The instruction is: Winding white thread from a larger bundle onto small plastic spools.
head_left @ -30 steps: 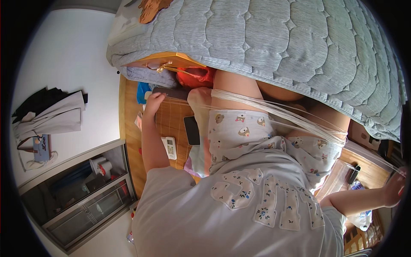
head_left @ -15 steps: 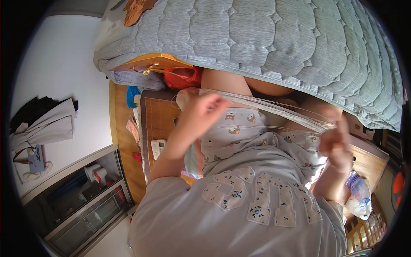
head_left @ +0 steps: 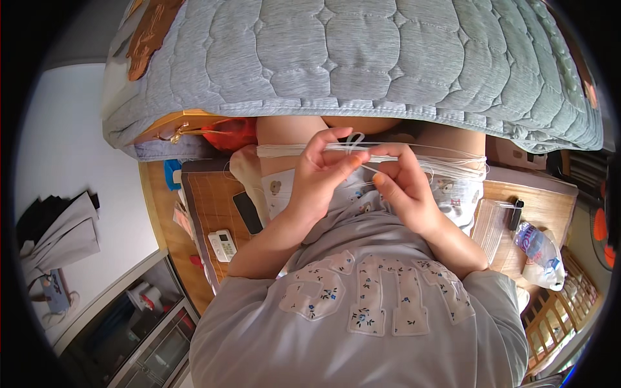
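A skein of thin white cord (head_left: pixel 460 169) stretches around both my knees, across my lap over the patterned shorts. Just above it my two hands meet in the middle. My left hand (head_left: pixel 315 184) pinches a strand between thumb and forefinger, and a small white loop (head_left: pixel 355 139) stands up from its fingertips. Close beside it, my right hand (head_left: pixel 412 194) has its thumb and fingers closed on the same cord, with a short taut piece running between the two hands. Parts of the skein behind my fingers are hidden.
A grey quilted bedspread (head_left: pixel 362 55) hangs over the bed's edge ahead. To the left lie a dark phone (head_left: pixel 247 212), a white remote control (head_left: pixel 222 246) and a red bag (head_left: pixel 231 134). On the right are a clear plastic box (head_left: pixel 493 226), a black object (head_left: pixel 515 215) and a plastic bottle (head_left: pixel 537 242).
My hands, apart and blurred at either end of the skein before, have come together in the middle. A small loop of cord now shows at the left fingertips. The view has shifted.
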Demonstrator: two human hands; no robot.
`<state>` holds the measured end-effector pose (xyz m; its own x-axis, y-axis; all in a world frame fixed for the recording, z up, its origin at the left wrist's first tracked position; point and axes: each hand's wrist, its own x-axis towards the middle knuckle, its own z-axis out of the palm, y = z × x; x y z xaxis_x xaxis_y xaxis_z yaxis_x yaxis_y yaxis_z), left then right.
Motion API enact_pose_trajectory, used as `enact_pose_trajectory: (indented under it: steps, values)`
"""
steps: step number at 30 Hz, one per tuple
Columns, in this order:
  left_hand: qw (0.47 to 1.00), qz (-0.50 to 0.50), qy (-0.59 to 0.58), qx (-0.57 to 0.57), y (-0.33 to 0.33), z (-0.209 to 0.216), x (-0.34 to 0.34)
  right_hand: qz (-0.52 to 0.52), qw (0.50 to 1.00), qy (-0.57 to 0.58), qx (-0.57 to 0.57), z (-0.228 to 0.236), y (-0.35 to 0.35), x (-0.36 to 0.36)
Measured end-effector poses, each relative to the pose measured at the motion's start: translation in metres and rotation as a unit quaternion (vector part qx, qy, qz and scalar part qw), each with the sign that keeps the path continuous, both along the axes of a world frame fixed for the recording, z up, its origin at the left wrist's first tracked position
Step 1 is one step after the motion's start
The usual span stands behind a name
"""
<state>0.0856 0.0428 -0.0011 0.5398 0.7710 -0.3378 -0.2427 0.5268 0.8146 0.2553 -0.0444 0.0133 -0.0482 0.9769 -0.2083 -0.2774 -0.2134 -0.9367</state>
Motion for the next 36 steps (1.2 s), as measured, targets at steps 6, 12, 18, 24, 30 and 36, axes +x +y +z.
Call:
enact_pose_trajectory:
  steps: [6,12,18,24,30,36]
  values:
    - [0.994,0.027,0.004,0.105,0.007,0.003,-0.007,-0.018,0.992,0.086,-0.092,-0.032,0.001,-0.01]
    - [0.993,-0.005,0.014,0.118,0.01,0.006,-0.011,0.042,0.93,0.276,-0.241,-0.043,0.005,0.001]
    - [0.974,-0.155,0.139,0.085,0.0,-0.001,-0.008,0.002,0.891,0.393,-0.226,-0.035,0.009,0.007]
    - [0.96,-0.152,0.191,0.133,-0.007,-0.007,-0.006,0.062,0.993,-0.084,0.046,-0.014,-0.012,-0.015]
    - [0.992,-0.118,0.033,-0.031,-0.003,-0.001,-0.013,0.12,0.978,-0.167,-0.023,-0.031,-0.014,-0.004]
    - [0.954,-0.242,0.163,0.076,0.007,-0.007,-0.015,0.004,0.953,0.222,-0.205,-0.035,-0.002,0.016]
